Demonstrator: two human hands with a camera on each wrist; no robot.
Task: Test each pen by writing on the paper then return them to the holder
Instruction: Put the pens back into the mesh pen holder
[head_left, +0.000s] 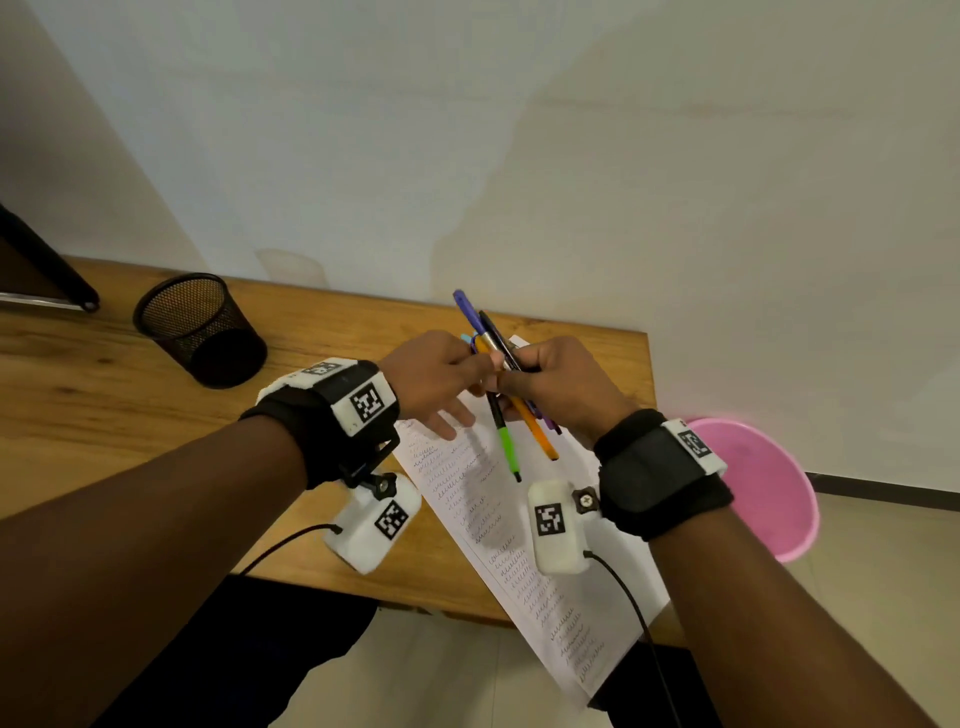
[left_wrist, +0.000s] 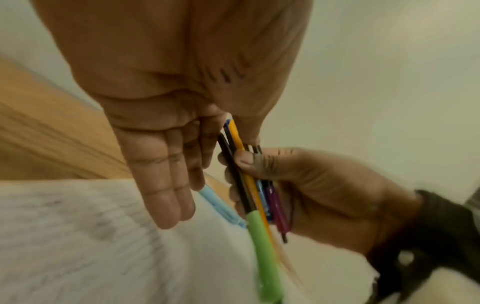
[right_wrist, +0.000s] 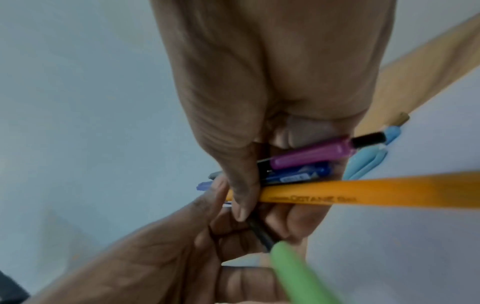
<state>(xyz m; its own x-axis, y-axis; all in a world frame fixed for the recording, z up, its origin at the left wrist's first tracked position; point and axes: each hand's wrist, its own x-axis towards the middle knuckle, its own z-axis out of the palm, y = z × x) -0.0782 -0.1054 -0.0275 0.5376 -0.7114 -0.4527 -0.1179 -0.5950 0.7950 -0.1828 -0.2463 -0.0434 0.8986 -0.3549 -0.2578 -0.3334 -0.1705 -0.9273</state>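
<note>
My right hand (head_left: 524, 382) grips a bundle of pens (head_left: 537, 431) above the paper (head_left: 524, 582): an orange pen (right_wrist: 363, 195), a purple one (right_wrist: 311, 154), a blue one (right_wrist: 298, 174) and others. The thumb (left_wrist: 244, 160) clamps them. My left hand (head_left: 467, 366) meets the bundle from the left and pinches the black pen with the green grip (head_left: 506, 447) between thumb and forefinger; its other fingers (left_wrist: 161, 185) stay straight. A light blue pen (left_wrist: 221, 205) lies on the paper beneath. The black mesh holder (head_left: 200, 330) stands far left on the table, with no pens showing above its rim.
The wooden table (head_left: 104, 395) ends just right of the paper, against a pale wall. A pink basin (head_left: 763, 483) sits on the floor beyond that edge. A dark object (head_left: 41, 260) juts in at the far left. The paper, covered in scribble lines, overhangs the near edge.
</note>
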